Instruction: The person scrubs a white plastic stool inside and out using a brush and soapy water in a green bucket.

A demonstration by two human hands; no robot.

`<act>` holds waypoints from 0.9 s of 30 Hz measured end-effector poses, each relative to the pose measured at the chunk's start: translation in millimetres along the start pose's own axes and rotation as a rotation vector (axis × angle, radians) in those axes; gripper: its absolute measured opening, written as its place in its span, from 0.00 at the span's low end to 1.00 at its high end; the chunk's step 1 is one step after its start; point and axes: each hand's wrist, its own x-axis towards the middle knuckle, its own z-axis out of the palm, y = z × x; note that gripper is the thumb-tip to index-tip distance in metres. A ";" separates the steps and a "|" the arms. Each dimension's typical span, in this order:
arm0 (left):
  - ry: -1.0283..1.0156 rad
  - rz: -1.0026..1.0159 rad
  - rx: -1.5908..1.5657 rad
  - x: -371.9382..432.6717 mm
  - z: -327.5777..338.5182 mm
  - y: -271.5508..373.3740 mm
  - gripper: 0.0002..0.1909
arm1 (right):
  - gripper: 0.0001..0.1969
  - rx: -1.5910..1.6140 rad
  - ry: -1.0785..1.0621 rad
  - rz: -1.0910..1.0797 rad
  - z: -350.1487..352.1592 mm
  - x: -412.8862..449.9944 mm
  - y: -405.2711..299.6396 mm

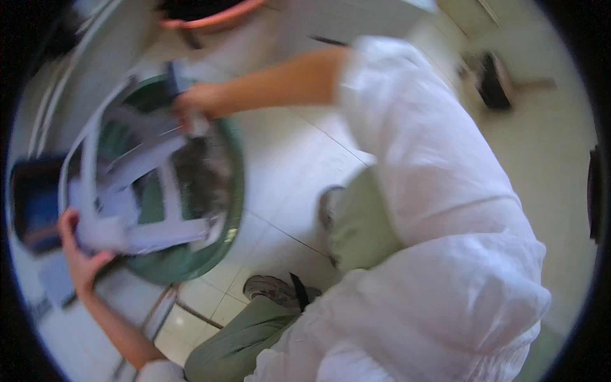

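My left hand [81, 253] grips the lower corner of a white plastic frame [172, 234], which looks like a small stool or stand with bars and a curved rim. The frame lies tilted over a round green tub [236, 200]. Grey-brown, blurred matter [198, 176] shows inside the tub between the bars. My right hand [198, 102] is closed at the far side of the tub, over the frame. From it sticks up a blue-grey object [176, 79], perhaps a brush; blur hides its exact kind. Whether its lower end touches the frame cannot be made out.
A dark rectangular container [40, 203] with blue inside stands left of the tub. An orange-rimmed basin [215, 19] with dark contents is at the top. White floor tiles [281, 191] lie by my shoes [269, 289]. A blurred dark object [494, 83] lies far right.
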 end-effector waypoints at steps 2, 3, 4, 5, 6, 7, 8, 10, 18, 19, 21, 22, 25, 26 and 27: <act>-0.002 0.144 0.128 9.6 -3.1 0.2 0.51 | 0.10 0.397 0.244 0.439 13.6 29.5 -2.1; -0.006 0.199 0.149 22.2 6.7 0.3 0.49 | 0.10 0.444 0.283 0.487 12.5 32.6 1.4; -0.051 0.223 0.139 35.4 18.9 7.7 0.49 | 0.10 0.434 0.274 0.489 9.3 32.5 4.0; -0.023 0.262 0.146 42.5 21.3 20.0 0.42 | 0.10 0.443 0.269 0.477 7.4 36.3 3.9; 0.017 0.293 0.158 44.7 22.0 27.8 0.36 | 0.10 0.448 0.264 0.467 7.6 43.6 7.4; -0.015 0.293 0.176 47.2 23.8 34.7 0.36 | 0.10 0.451 0.244 0.454 10.0 52.3 10.4; 0.028 0.278 0.212 45.5 27.3 38.0 0.43 | 0.11 0.447 0.236 0.452 7.3 59.5 9.0; 0.107 0.216 0.291 35.9 27.7 25.9 0.55 | 0.11 0.445 0.187 0.440 20.8 68.4 5.6; 0.261 -0.184 0.192 -55.6 87.4 -81.0 0.38 | 0.12 0.416 0.101 0.461 16.0 38.6 -0.2; 0.125 -0.185 0.233 -52.9 98.8 -71.6 0.36 | 0.12 0.408 0.104 0.468 13.9 31.5 -3.1; -0.127 -0.067 0.187 -31.7 111.1 -46.3 0.41 | 0.10 0.431 0.112 0.471 7.2 7.9 -2.9; -0.128 -0.056 0.226 -26.3 118.5 -34.0 0.39 | 0.10 0.466 0.098 0.435 5.5 -2.2 -4.8; -0.214 -0.084 0.315 -19.4 123.7 -47.2 0.31 | 0.11 0.558 0.161 0.460 0.0 -26.8 -20.7; -0.348 -0.126 0.342 -20.3 125.6 -52.6 0.26 | 0.11 0.576 0.181 0.464 0.0 -30.2 -19.2; -0.318 -0.128 0.336 -18.7 127.9 -49.2 0.26 | 0.11 0.596 0.212 0.473 -2.6 -35.8 -15.7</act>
